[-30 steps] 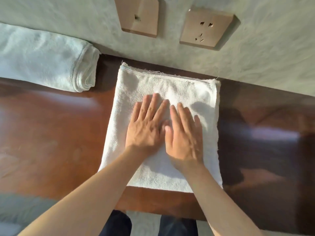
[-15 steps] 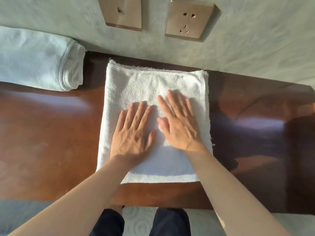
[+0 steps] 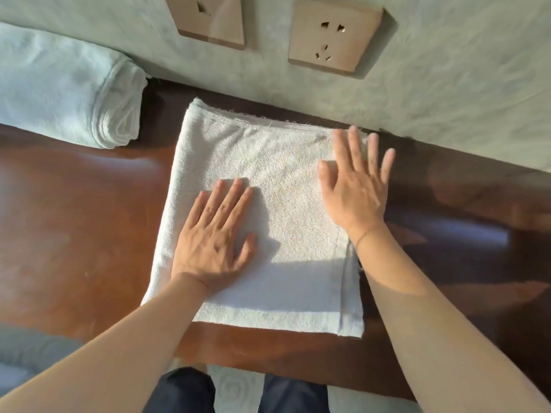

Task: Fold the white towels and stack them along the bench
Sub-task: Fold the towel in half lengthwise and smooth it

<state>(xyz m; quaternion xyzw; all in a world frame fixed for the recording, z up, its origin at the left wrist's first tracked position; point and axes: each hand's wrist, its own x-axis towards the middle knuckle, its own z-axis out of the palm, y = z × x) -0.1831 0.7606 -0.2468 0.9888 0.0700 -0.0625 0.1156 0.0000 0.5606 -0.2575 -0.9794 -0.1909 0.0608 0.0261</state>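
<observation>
Head view: the left hand [image 3: 213, 236] and right hand [image 3: 356, 186] are lying wide and flat, pressing the folded white terry towel [image 3: 286, 210] against the reddish-brown wooden surface [image 3: 77, 222], likely smoothing creases.

Sunlit grey-green wall [image 3: 447, 70] carries 2 tan socket plates [image 3: 335, 37] above glossy brown wood.

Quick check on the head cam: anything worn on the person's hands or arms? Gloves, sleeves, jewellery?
No gloves and no sleeves in view: both forearms are bare to the frame edge. The left hand has a thin ring on one finger. The right hand shows no ring; nothing clear on its wrist. Dark trousers below.
</observation>
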